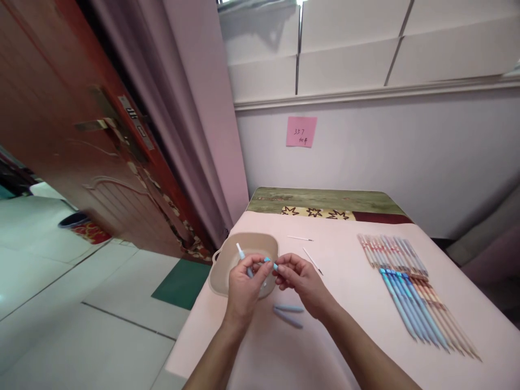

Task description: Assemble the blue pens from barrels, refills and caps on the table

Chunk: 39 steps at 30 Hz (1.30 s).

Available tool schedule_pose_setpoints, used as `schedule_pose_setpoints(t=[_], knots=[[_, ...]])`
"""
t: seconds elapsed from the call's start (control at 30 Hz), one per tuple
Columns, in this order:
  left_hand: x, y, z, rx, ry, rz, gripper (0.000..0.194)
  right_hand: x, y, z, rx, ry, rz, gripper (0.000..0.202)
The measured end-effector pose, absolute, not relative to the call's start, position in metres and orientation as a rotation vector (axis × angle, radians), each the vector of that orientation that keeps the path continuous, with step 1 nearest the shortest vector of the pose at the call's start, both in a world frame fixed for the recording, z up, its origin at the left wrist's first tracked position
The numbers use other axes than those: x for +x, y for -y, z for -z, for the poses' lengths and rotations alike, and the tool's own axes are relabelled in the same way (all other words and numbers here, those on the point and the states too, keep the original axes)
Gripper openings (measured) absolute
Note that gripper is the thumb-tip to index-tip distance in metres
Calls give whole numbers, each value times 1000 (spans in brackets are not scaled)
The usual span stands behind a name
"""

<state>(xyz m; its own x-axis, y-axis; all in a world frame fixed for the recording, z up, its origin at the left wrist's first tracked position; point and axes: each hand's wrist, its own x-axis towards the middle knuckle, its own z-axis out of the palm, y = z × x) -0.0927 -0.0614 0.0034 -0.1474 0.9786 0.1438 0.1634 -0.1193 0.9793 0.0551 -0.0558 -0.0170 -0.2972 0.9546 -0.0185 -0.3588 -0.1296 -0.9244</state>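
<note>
Over the near right part of a beige basin [219, 279], my hands come close together, fingertips pinched. My left hand [244, 281] is closed round a light-blue pen part [241, 252] with a white end pointing up. A small bright-blue piece [267, 260] shows at its thumb and index finger. My right hand [298, 279] pinches another small light-blue pen piece [275, 266]; its exact kind is too small to make out. Just below my hands lie a blue pen barrel [290, 308] and a greyish-blue pen barrel [288, 318]. Beyond them rest two thin white pen refills [299, 238] [312, 260].
Pens in pale pink, blue [412, 309] and tan lie in rows at the right of the pink-covered table [341, 336]. A pink note [301, 131] is stuck to the wall behind. A brown door [101, 151] and a bin [85, 226] are at the left.
</note>
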Motion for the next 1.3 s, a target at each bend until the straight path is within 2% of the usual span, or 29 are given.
schedule_pose_setpoints(t=[0.2, 0.3, 0.47, 0.57, 0.63, 0.73, 0.83, 0.97, 1.03, 1.13, 1.3], knots=[[-95, 76, -5, 1982, -1425, -1164, 9, 71, 60, 15, -1018, 1276, -1316, 26], [-93, 82, -4, 2268, -1454, -1066, 15, 73, 65, 7, -1097, 1502, -1065, 21], [-98, 91, -2, 2179, -1524, -1129, 16, 82, 59, 14, -1079, 1702, -926, 21], [-110, 98, 0, 1981, -1553, -1195, 17, 93, 47, 42, -1357, 2115, -559, 18], [-117, 102, 2, 1838, -1594, -1238, 20, 97, 42, 62, -1451, 2417, -430, 20], [-122, 106, 4, 1619, -1646, -1269, 24, 99, 39, 80, -1445, 2554, -404, 20], [-120, 109, 5, 1501, -1627, -1286, 25, 98, 39, 77, -1416, 2603, -362, 19], [-116, 110, 6, 1529, -1593, -1289, 21, 96, 49, 45, -1413, 2321, -427, 16], [-113, 110, 4, 1554, -1578, -1283, 20, 93, 59, 23, -1270, 1995, -657, 10], [-107, 112, 1, 1614, -1539, -1277, 18, 88, 76, -8, -1078, 1705, -905, 19], [-97, 119, -5, 1739, -1493, -1256, 15, 87, 95, -33, -1030, 1870, -736, 10]])
